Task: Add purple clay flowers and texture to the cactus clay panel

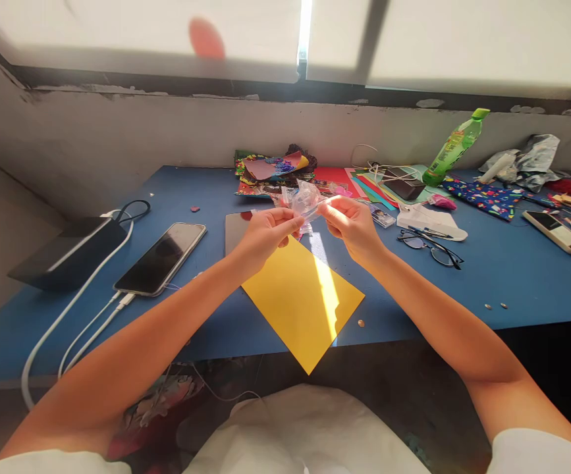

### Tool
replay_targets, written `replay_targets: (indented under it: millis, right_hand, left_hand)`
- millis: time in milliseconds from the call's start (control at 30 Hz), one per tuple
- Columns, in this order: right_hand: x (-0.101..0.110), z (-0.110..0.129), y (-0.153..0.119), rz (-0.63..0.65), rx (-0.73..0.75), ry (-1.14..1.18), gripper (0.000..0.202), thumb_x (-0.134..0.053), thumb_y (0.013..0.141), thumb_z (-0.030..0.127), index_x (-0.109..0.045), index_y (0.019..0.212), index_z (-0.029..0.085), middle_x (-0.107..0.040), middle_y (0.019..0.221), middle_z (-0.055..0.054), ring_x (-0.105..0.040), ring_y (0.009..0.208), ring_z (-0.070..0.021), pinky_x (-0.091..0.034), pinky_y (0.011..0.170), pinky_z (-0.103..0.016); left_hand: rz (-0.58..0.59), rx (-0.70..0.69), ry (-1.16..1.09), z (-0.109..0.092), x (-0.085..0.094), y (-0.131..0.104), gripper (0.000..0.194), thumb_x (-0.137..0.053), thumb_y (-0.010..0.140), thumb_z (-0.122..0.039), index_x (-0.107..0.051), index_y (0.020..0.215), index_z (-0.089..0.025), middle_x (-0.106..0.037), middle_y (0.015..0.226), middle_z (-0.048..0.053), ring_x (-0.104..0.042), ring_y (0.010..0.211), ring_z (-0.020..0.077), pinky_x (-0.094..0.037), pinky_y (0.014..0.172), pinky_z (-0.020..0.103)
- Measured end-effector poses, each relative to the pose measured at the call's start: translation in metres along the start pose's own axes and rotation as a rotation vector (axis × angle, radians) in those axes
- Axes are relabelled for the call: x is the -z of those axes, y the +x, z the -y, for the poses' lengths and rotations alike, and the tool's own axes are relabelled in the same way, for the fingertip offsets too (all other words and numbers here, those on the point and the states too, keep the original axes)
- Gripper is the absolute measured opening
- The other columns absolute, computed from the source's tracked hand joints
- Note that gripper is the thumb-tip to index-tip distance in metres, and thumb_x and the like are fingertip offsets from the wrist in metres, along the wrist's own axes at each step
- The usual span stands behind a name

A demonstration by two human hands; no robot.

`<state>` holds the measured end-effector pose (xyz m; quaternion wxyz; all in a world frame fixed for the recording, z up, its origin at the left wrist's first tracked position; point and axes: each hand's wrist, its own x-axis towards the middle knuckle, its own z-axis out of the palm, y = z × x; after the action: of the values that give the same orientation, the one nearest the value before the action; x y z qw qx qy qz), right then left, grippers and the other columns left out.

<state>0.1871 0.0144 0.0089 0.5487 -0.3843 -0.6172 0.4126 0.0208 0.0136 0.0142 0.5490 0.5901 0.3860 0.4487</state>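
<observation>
My left hand [269,236] and my right hand [352,224] are raised over the desk, both pinching a clear plastic bag [307,197] between them. The bag is crumpled and see-through; whatever may be inside it I cannot make out. Below my hands lies a yellow square sheet of paper [299,296], turned cornerwise, its near corner jutting past the desk's front edge. A strip of sunlight crosses the sheet. Partly behind my left hand is a dark flat thing [234,230] with a light edge.
On the left are a phone [163,258] with white cables and a black box [68,250]. Eyeglasses [431,249], a tilted green bottle [456,148], coloured papers [334,176] and another phone [562,232] lie right and behind. Small beads [495,306] dot the blue desk [206,316].
</observation>
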Motion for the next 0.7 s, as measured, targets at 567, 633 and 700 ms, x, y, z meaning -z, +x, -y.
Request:
replay_targets:
  millis: [567, 633, 700]
  right_hand:
    - [0.0046, 0.0022, 0.0025, 0.254, -0.08, -0.011, 0.05, -0.078, 0.061, 0.061, -0.056, 0.064, 0.016, -0.04, 0.054, 0.007, -0.027, 0.041, -0.0022, -0.013, 0.038, -0.023]
    - [0.0067, 0.0035, 0.0036, 0.287, -0.095, -0.028, 0.048, -0.078, 0.062, 0.059, -0.056, 0.064, 0.017, -0.036, 0.051, 0.009, -0.025, 0.041, -0.0021, -0.012, 0.039, -0.023]
    - [0.007, 0.0065, 0.0032, 0.298, -0.098, -0.037, 0.047, -0.078, 0.062, 0.058, -0.057, 0.066, 0.016, -0.033, 0.05, 0.01, -0.023, 0.042, -0.0021, -0.013, 0.04, -0.022]
  left_hand:
    - [0.048, -0.113, 0.141, 0.003, 0.0014, -0.001, 0.021, -0.07, 0.071, -0.035, -0.061, 0.065, -0.017, -0.054, 0.06, -0.002, -0.042, 0.052, 0.0064, -0.028, 0.047, 0.022]
    - [0.014, -0.12, 0.126, 0.0032, 0.0009, -0.0019, 0.019, -0.071, 0.069, -0.033, -0.062, 0.065, -0.017, -0.055, 0.061, -0.002, -0.042, 0.053, 0.0064, -0.028, 0.047, 0.022]
    - [-0.033, -0.112, 0.09, 0.0022, -0.0007, -0.0037, 0.017, -0.071, 0.068, -0.032, -0.062, 0.064, -0.018, -0.054, 0.059, -0.002, -0.041, 0.052, 0.0065, -0.028, 0.046, 0.022]
